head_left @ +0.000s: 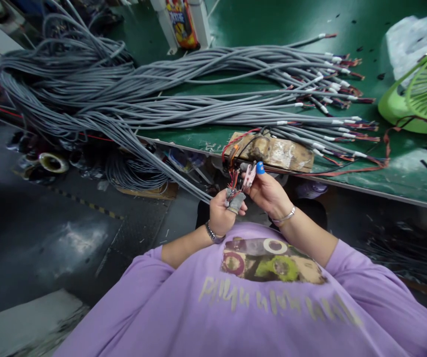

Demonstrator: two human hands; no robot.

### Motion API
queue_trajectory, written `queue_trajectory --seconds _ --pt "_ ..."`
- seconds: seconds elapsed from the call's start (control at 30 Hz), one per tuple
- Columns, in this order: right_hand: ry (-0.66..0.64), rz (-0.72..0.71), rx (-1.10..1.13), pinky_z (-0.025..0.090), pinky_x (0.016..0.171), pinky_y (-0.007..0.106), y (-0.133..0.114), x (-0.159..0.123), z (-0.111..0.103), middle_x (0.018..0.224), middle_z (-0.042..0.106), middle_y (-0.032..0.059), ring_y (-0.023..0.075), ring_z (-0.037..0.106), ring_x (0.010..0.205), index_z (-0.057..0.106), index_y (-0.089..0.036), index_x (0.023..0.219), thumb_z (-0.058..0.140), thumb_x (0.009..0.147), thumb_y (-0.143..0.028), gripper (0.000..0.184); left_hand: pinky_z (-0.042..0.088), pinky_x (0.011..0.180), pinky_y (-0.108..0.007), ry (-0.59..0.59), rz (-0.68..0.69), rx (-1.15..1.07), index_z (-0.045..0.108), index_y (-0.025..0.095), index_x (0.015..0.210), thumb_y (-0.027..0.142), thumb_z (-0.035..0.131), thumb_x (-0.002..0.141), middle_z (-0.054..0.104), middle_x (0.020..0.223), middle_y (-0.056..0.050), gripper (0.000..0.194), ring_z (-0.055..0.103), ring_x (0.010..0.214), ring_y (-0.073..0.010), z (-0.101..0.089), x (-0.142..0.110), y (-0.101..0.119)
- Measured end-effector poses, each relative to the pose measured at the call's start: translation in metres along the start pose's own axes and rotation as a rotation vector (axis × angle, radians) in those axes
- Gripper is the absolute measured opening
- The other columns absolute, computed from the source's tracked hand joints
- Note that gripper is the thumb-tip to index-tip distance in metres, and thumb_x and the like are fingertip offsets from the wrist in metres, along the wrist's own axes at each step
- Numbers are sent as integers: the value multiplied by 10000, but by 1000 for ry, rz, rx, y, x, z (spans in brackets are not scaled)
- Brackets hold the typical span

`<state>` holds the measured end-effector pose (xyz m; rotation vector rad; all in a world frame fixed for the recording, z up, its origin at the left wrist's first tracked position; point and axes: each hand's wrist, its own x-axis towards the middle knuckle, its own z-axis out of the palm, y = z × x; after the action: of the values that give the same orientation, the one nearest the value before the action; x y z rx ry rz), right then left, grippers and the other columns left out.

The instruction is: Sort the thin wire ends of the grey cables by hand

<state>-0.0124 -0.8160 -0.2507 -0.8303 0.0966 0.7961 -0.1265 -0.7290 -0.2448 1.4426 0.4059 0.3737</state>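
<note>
My left hand (221,212) is closed around the end of a grey cable, whose thin red and dark wires (233,179) fan out above the fingers. Grey fabric covers (236,202) sit on some of its fingertips. Close beside the wires, my right hand (271,196) pinches a small pale pink tool (249,176); its exact kind is too small to make out. A blue cover (260,167) wraps one right fingertip. Both hands are in front of the bench edge, just below a worn wooden block (291,153) with a cardboard-like surface.
Long grey cables (184,109) lie across the green bench (243,22), their stripped ends to the right. A green fan (421,94) stands at right. A red-and-yellow package (182,24) is at the back. Coiled cable (135,171) sits below the bench.
</note>
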Motion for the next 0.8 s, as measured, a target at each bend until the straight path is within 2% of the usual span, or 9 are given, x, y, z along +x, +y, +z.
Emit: queue_trajectory --seconds 0.23,0.33,0.4,0.53,0.63,0.8 --pt "-28 57 26 456 577 224 -2 -5 0 776 700 -14 113 603 685 662 -226 824 715 757 -645 428 508 458 -191 4 13 -1 645 168 753 472 699 784 678 608 -4 310 604 474 -94 -1 -1 -2" --pt "-114 115 -8 472 574 236 -3 -9 -6 807 698 11 124 598 676 662 -219 831 651 740 -739 528 506 458 -195 13 6 8 647 167 740 496 690 787 681 608 -10 335 600 469 -94 -3 -3 -1" --pt "-201 160 -57 484 572 248 -2 -14 -13 809 691 30 130 589 662 662 -203 822 676 674 -774 590 508 461 -198 11 6 8 651 166 738 505 688 789 686 616 -14 345 601 473 -96 -5 -5 -1" --pt "-340 187 -204 470 558 247 4 -26 -22 706 629 4 111 541 599 648 -171 783 856 550 -628 553 509 466 -204 4 -2 18 653 162 734 513 694 788 687 620 -22 357 614 487 -104 -12 -9 -3" --pt "-289 123 -255 425 534 235 7 -33 -18 625 573 -31 91 504 544 598 -172 709 892 578 -498 458 519 474 -210 -7 -7 34 655 160 759 508 702 784 682 613 -20 352 633 507 -117 -13 -10 -3" --pt "-175 27 -243 360 504 229 7 -37 -8 555 528 -53 83 448 512 593 -182 694 895 601 -401 384 509 467 -203 -7 -30 39 643 162 749 511 717 771 677 600 -12 357 627 493 -111 -12 -9 -3"
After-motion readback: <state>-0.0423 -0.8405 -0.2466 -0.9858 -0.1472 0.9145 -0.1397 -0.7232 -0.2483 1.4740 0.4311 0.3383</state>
